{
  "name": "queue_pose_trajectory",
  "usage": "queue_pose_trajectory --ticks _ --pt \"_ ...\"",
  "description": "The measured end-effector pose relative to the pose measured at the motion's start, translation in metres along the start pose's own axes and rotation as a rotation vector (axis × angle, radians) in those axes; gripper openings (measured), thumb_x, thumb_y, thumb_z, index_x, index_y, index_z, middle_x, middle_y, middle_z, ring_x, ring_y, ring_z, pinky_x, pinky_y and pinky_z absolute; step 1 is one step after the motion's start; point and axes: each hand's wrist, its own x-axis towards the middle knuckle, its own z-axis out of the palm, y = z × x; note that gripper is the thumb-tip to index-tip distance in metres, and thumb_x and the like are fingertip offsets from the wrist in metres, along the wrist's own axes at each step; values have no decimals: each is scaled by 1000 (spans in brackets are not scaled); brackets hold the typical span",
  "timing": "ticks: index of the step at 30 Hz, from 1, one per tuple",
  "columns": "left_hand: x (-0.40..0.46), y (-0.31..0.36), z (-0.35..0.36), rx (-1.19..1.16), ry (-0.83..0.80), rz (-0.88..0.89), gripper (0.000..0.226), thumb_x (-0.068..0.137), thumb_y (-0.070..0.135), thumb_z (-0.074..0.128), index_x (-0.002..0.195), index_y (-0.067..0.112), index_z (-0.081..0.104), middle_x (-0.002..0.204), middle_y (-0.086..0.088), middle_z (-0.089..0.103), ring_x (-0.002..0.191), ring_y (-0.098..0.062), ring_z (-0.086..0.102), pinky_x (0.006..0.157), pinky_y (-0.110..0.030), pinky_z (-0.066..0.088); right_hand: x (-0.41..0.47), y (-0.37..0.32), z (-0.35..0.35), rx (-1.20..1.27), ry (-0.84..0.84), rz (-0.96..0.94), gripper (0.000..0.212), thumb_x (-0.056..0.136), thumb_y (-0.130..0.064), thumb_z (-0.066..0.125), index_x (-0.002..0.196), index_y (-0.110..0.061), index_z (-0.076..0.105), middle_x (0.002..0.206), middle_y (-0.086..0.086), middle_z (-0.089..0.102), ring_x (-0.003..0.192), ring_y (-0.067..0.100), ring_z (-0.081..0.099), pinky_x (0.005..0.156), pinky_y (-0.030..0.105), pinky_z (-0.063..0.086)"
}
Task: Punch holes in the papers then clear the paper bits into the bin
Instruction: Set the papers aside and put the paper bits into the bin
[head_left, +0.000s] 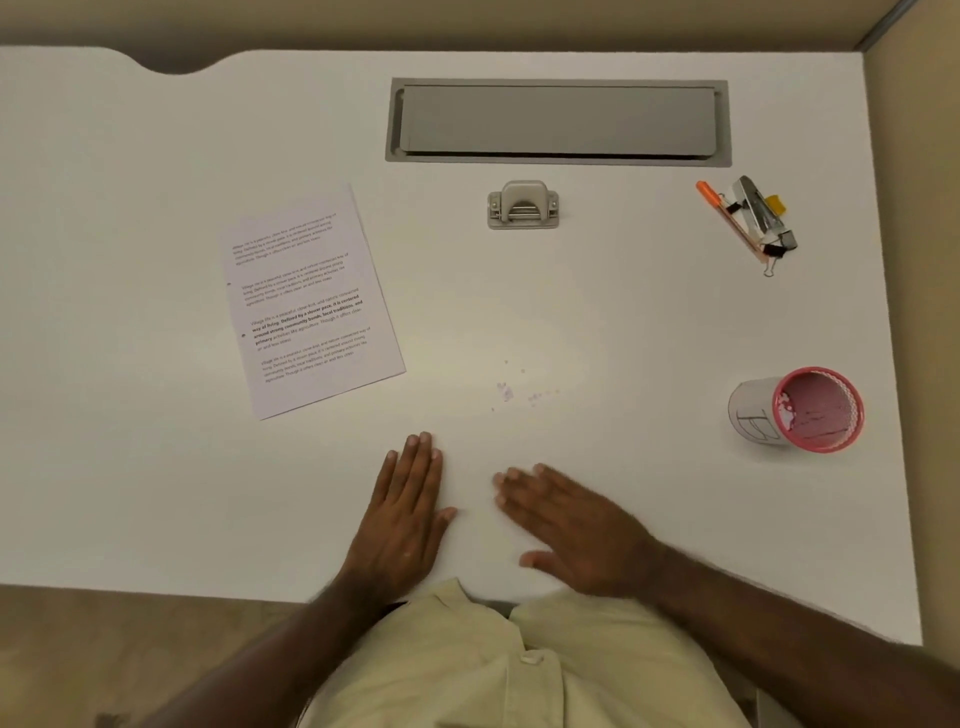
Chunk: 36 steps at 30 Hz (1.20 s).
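Both hands lie flat on the white desk (156, 493) near its front edge, palms down and fingers straight. The left hand (408, 501) points away from the person with its fingers close together and holds nothing; the right hand (571, 525) lies just beside it, angled toward the left, fingers slightly spread, and is empty too. Beyond the fingertips, a small scatter of paper bits (511, 389) sits on the bare desk, apart from both hands. The printed papers (311, 301) lie at a tilt well to the left, and two small holes show along their left margin. The grey hole punch (523, 205) stands farther back, near the middle, just in front of the closed grey cable hatch (558, 120) set into the desktop. At the right side stands the pink mesh bin (810, 410), wrapped in a white paper label with handwriting, and a few pale bits cling inside its rim. Behind it, in the far right corner, an orange pen (727, 221), a stapler (761, 210) and binder clips (774, 254) lie bunched together.
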Motion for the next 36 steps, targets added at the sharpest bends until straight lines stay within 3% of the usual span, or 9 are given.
queue_pose_trajectory --ticks 3,6,14,18,21,25,33,36 --pt "8 -10 -1 -32 57 -10 64 112 28 35 165 -6 22 177 -23 10 165 -40 11 130 -60 22 35 -25 7 -8 -13 -133 68 112 -52 36 165 -9 28 175 11 18 163 23 12 130 47 23" --pt "17 -18 -4 -80 113 -17 62 109 19 36 164 -8 23 176 -24 12 164 -42 13 130 -62 22 67 -28 13 0 -21 -135 69 113 -53 32 165 -8 25 175 12 13 164 23 9 131 46 19" --pt "24 -19 -5 -81 139 -86 63 111 24 34 165 -5 21 177 -21 12 165 -38 11 131 -60 22 79 57 -15 -75 75 60 67 113 -49 38 164 -8 28 174 9 20 163 23 14 129 47 25" --pt "28 -18 -4 -50 135 -73 68 109 29 41 164 -6 21 177 -23 12 165 -40 11 130 -62 23 71 68 -25 5 153 159 66 112 -44 45 162 -4 31 173 12 23 162 25 17 128 49 27" --pt "31 -17 -4 -36 143 -72 71 107 30 47 164 -6 23 176 -23 14 165 -39 12 129 -62 24 52 48 -16 91 111 14 67 110 -43 50 161 -3 34 172 14 25 162 26 19 129 51 25" --pt "30 -17 -5 -37 128 -78 71 109 34 41 165 -5 21 177 -22 12 165 -38 11 131 -60 21 25 13 5 -14 -28 -190 64 113 -48 38 164 -9 30 174 9 20 163 23 13 129 50 24" --pt "30 -15 -4 -7 121 -92 73 109 38 37 166 -3 18 178 -20 9 166 -35 8 135 -54 14 85 30 -9 -39 112 121 65 113 -44 38 162 -2 30 173 16 21 162 28 16 128 49 25" --pt "31 -15 -3 -9 127 -96 73 109 38 38 166 -3 20 178 -20 10 166 -35 9 135 -54 14 117 20 -10 -10 183 150 64 114 -41 34 163 0 27 173 17 18 163 28 11 130 48 21"
